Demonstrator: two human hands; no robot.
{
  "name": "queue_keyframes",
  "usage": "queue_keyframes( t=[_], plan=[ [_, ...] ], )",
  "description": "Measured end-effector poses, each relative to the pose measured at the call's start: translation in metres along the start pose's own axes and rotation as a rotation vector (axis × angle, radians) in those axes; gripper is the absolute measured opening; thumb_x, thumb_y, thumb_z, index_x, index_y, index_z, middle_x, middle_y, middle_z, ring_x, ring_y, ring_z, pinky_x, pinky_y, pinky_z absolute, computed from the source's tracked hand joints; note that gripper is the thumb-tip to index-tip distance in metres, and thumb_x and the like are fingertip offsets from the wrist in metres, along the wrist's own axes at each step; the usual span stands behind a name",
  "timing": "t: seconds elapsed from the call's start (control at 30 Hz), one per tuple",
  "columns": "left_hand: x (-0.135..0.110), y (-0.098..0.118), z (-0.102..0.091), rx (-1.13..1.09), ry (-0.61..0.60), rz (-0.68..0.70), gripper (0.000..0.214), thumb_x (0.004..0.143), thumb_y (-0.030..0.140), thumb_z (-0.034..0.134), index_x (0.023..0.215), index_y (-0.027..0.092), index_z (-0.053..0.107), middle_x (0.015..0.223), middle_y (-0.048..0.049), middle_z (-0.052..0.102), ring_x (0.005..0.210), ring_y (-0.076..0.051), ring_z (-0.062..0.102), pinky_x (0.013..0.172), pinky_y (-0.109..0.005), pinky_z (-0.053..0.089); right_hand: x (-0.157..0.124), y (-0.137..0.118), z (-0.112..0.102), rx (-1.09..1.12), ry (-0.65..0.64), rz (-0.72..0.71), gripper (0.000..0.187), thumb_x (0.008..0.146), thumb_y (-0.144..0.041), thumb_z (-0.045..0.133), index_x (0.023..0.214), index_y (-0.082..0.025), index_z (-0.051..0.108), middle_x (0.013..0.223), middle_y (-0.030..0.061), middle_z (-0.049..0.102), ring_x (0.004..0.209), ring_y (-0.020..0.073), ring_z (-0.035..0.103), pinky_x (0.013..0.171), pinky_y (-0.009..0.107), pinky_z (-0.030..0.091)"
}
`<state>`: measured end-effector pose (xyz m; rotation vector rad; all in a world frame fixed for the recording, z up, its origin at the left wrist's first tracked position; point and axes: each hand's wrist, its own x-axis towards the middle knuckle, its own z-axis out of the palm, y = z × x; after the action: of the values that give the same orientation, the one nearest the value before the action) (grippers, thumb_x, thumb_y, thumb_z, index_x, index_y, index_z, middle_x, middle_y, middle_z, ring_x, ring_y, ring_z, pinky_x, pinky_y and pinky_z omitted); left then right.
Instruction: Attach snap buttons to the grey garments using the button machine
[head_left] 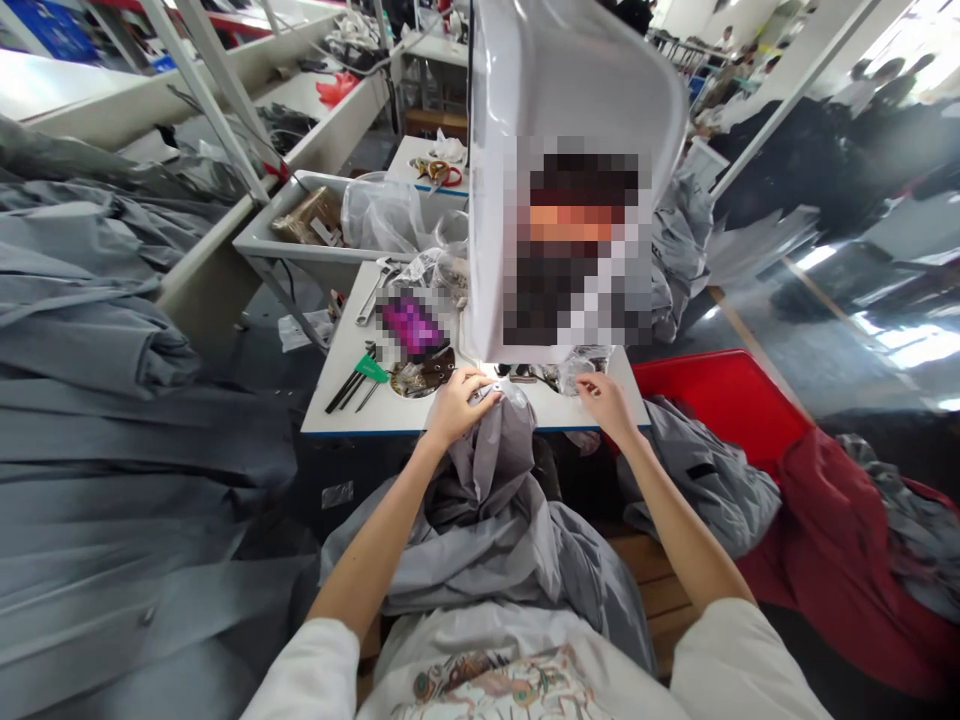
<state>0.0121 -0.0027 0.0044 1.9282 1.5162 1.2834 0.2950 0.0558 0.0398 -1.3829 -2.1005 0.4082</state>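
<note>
My left hand (460, 402) is at the front of a white machine (577, 80), its fingers pressed on the edge of a grey cloth (491, 450). From there the cloth hangs over the table edge and spreads across my lap. My right hand (606, 402) is at the right of the table, over a clear plastic bag (576, 375) with small parts around it. Its thumb and fingers are pinched together; whatever is between them is too small to make out.
On the white table (337, 400) lie a wrench (375, 295), a green-handled tool (371, 368) and a pixelated purple-screened thing (412, 325). Grey cloth (90, 300) is heaped at left. A red bin (712, 390) stands at right. The machine's bulk rises before me.
</note>
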Motion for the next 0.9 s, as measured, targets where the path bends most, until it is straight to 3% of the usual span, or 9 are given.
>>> queue_keyframes(
  t=[0.17, 0.53, 0.73, 0.9],
  plan=[
    [0.0, 0.0013, -0.0002, 0.004, -0.007, -0.002, 0.02, 0.085, 0.035, 0.061, 0.1, 0.021, 0.065, 0.107, -0.006, 0.055, 0.105, -0.018, 0.055, 0.098, -0.033, 0.045, 0.0023, 0.0036, 0.0085, -0.222, -0.15, -0.017, 0.017, 0.078, -0.014, 0.058, 0.087, -0.016, 0.072, 0.088, 0.0084, 0.069, 0.086, 0.022, 0.062, 0.082, 0.033, 0.046],
    [0.0006, 0.0056, -0.0018, 0.014, -0.005, -0.008, 0.019, 0.086, 0.035, 0.06, 0.098, 0.021, 0.065, 0.106, -0.0057, 0.055, 0.104, -0.018, 0.056, 0.097, -0.033, 0.045, 0.0037, 0.0073, 0.0048, -0.218, -0.14, 0.097, 0.019, 0.077, -0.014, 0.057, 0.086, -0.021, 0.072, 0.084, 0.0026, 0.071, 0.074, 0.0185, 0.064, 0.068, 0.027, 0.046],
    [0.0003, 0.0035, -0.001, 0.006, -0.01, -0.006, 0.019, 0.085, 0.034, 0.061, 0.099, 0.021, 0.065, 0.107, -0.0056, 0.055, 0.105, -0.018, 0.055, 0.098, -0.033, 0.045, 0.0061, 0.0088, 0.0073, -0.274, -0.171, 0.077, 0.021, 0.077, -0.017, 0.06, 0.094, -0.02, 0.072, 0.09, 0.0044, 0.071, 0.078, 0.019, 0.064, 0.07, 0.027, 0.046],
    [0.0003, 0.0031, -0.0008, -0.001, -0.005, -0.002, 0.019, 0.085, 0.034, 0.061, 0.098, 0.021, 0.065, 0.107, -0.0057, 0.055, 0.105, -0.018, 0.056, 0.098, -0.033, 0.045, 0.0104, 0.0036, 0.004, -0.315, -0.196, 0.118, 0.021, 0.079, -0.016, 0.057, 0.09, -0.021, 0.073, 0.091, 0.0049, 0.072, 0.082, 0.0214, 0.065, 0.068, 0.028, 0.045]
  ],
)
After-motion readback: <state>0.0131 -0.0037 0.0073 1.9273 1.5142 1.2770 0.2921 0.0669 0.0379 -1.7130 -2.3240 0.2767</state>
